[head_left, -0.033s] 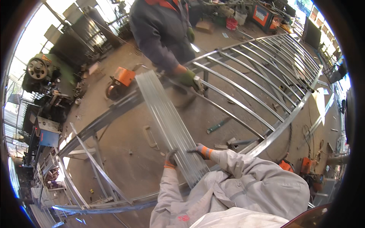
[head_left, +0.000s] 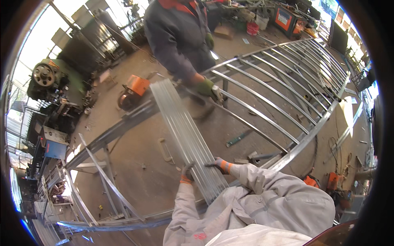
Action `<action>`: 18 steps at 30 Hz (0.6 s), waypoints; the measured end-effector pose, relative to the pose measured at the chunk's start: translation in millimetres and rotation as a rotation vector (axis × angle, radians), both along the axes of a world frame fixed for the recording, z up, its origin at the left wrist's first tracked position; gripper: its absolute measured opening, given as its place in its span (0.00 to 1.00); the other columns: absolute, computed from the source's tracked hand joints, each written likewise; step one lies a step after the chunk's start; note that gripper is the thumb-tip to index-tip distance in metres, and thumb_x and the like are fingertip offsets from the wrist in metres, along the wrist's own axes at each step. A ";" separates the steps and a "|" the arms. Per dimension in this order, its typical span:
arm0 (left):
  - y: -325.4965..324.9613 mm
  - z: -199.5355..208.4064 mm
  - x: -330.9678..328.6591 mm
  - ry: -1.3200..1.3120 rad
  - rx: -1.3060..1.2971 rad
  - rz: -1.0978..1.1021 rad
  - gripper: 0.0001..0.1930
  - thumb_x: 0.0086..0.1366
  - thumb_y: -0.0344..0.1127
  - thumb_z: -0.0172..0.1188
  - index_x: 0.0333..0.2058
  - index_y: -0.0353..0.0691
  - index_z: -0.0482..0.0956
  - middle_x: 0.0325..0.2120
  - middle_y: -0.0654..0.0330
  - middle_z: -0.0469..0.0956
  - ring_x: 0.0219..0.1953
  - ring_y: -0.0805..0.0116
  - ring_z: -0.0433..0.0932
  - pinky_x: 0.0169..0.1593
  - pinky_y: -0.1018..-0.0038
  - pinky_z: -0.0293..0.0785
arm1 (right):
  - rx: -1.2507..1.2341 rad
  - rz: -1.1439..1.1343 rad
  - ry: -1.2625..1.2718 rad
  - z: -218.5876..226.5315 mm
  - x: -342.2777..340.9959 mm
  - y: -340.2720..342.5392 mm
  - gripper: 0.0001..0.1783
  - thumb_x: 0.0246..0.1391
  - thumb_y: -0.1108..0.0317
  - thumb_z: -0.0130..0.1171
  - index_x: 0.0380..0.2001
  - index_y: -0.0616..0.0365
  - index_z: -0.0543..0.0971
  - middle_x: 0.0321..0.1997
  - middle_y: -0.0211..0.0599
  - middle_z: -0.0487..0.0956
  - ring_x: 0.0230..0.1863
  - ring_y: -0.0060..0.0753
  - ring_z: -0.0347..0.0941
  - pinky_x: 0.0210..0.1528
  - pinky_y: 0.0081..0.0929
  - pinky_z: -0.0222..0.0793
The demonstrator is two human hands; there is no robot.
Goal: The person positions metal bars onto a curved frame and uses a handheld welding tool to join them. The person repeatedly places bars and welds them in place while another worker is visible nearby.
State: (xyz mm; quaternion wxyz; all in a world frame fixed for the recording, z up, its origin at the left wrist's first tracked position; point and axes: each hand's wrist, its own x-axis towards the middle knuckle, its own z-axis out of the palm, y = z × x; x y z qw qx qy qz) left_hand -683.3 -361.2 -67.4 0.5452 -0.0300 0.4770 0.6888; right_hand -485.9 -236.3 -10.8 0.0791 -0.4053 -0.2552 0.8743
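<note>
A bundle of long, shiny metal tubes (head_left: 180, 127) lies side by side, running from close to my body out toward the far frame rail. My left hand (head_left: 187, 173), in a dark glove with an orange cuff, is closed on the bundle's left edge. Across from it, my right hand (head_left: 217, 164), gloved the same way, grips the right edge, its fingers pressed against the metal. The undersides of both hands are hidden.
A co-worker's green-gloved hand (head_left: 208, 88) touches the end of a ladder-like metal frame (head_left: 283, 94) on the right. Beneath the bundle runs a dark rail (head_left: 111, 133). An orange machine (head_left: 137, 85), a pale handle-shaped piece (head_left: 165, 150) and a green tool (head_left: 237, 139) sit on the floor.
The whole scene has shifted slightly right and down in view. Both hands keep their hold on the tubes, with no clear movement along them.
</note>
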 end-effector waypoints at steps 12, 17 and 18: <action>3.3 -15.6 -6.2 -0.099 0.055 -0.023 0.13 0.64 0.37 0.62 0.45 0.40 0.81 0.38 0.59 0.82 0.40 0.62 0.83 0.45 0.64 0.84 | 0.065 -0.008 0.079 -12.3 18.2 -16.3 0.29 0.51 0.58 0.75 0.54 0.58 0.80 0.44 0.35 0.85 0.38 0.30 0.84 0.40 0.36 0.82; -3.7 -9.3 -15.7 -0.060 -0.005 -0.106 0.16 0.66 0.39 0.58 0.49 0.40 0.80 0.44 0.57 0.83 0.48 0.60 0.82 0.57 0.64 0.79 | -0.095 -0.013 0.037 -24.5 13.8 -27.6 0.31 0.48 0.58 0.77 0.53 0.59 0.80 0.44 0.35 0.85 0.38 0.29 0.83 0.39 0.34 0.81; -3.1 -6.7 -17.5 -0.059 0.074 -0.139 0.16 0.66 0.40 0.58 0.49 0.40 0.80 0.44 0.57 0.83 0.48 0.59 0.82 0.57 0.63 0.79 | -0.084 -0.035 0.098 -26.9 10.8 -27.3 0.32 0.47 0.57 0.78 0.53 0.60 0.80 0.44 0.35 0.85 0.38 0.29 0.83 0.39 0.34 0.81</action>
